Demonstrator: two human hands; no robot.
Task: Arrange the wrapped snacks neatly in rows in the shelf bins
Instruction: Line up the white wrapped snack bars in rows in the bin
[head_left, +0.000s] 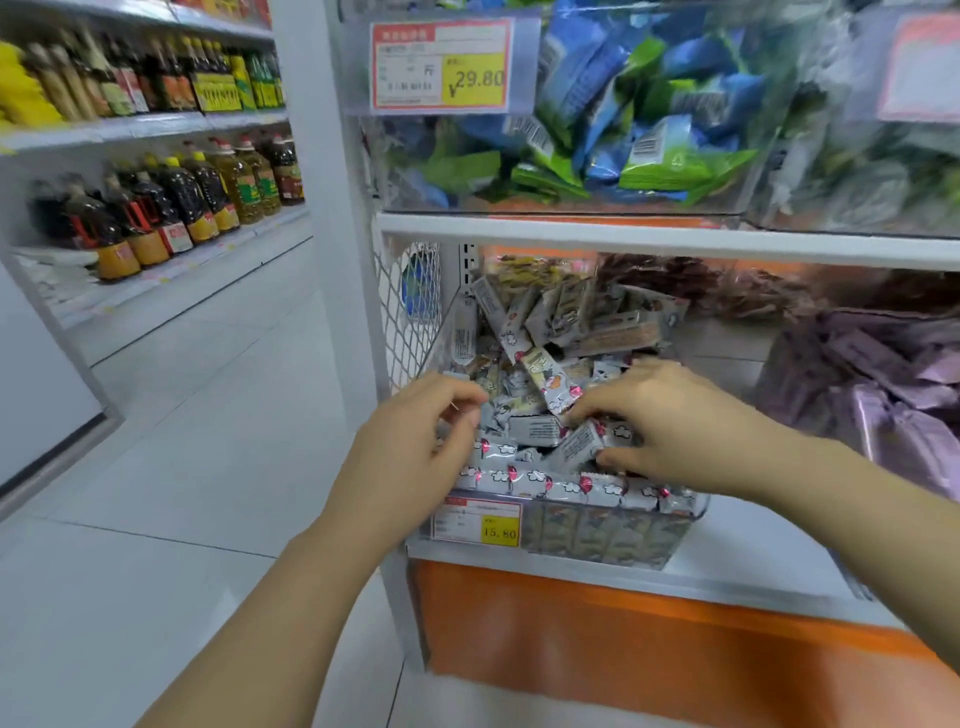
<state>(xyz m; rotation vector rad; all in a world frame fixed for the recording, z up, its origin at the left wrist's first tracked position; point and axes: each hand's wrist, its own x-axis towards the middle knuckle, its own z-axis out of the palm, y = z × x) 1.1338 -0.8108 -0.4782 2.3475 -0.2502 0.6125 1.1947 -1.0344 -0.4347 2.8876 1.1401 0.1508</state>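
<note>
A clear plastic bin (680, 525) on the lower shelf holds several small grey wrapped snacks (535, 322). A tidy row of them (566, 486) lines the bin's front edge, and the rest lie in a loose heap behind. My left hand (415, 447) reaches into the bin's left side with curled fingers pinching a grey snack (491, 415). My right hand (670, 421) is over the middle of the bin, fingers and thumb curled round another grey snack (576, 444).
A price tag reading 15.80 (478, 522) hangs on the bin's front. To the right sits a bin of purple packets (883, 384). Above, a bin of blue and green packets (623, 114) carries a 29.80 tag. Oil bottles (171, 202) fill shelves at the left. White floor lies below.
</note>
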